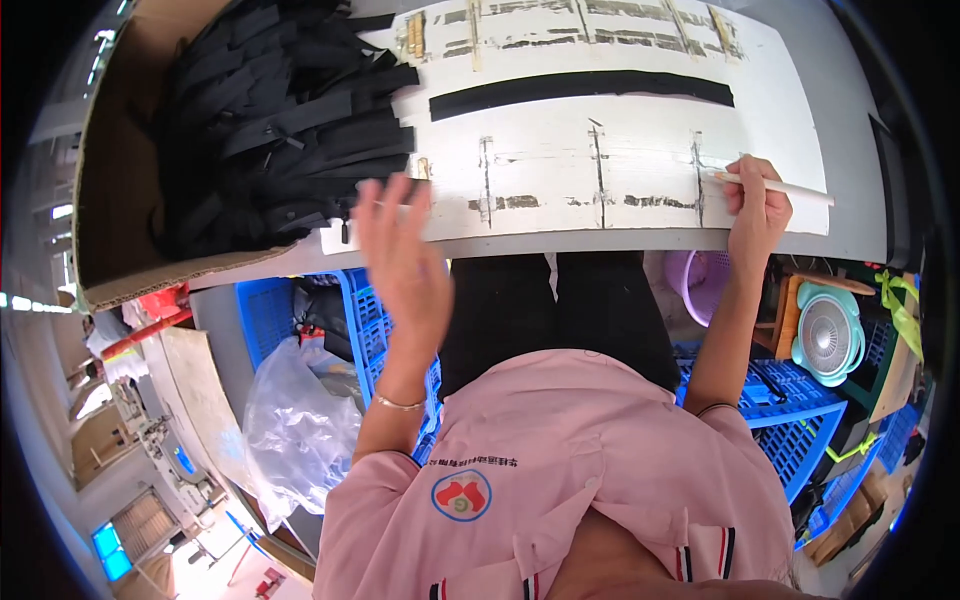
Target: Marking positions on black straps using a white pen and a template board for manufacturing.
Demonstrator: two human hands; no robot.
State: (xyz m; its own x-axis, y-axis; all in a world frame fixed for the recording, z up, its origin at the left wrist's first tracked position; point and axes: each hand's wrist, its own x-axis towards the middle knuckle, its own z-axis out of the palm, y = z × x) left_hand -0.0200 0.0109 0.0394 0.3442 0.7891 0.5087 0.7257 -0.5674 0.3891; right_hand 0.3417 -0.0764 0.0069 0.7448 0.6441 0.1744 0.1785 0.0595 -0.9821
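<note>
My right hand [758,212] is closed around a white pencil [803,191] at the right part of a white board [545,135]. The pencil's tip points left, close to a dark vertical mark on the board. A single black fabric strip [580,88] lies across the board, apart from both hands. My left hand [408,262], blurred by motion, is raised at the table's front edge with its fingers stretched out and nothing visible in them. Just beyond its fingertips is a heap of black fabric strips [290,140], overlapping the board's left side.
A cardboard box [110,190] holds the heap at the left. Bits of tape and dark marks cover parts of the board. Below the table are blue plastic crates [790,400], a clear plastic bag [300,410], a purple basket [700,285] and a turquoise fan [830,335].
</note>
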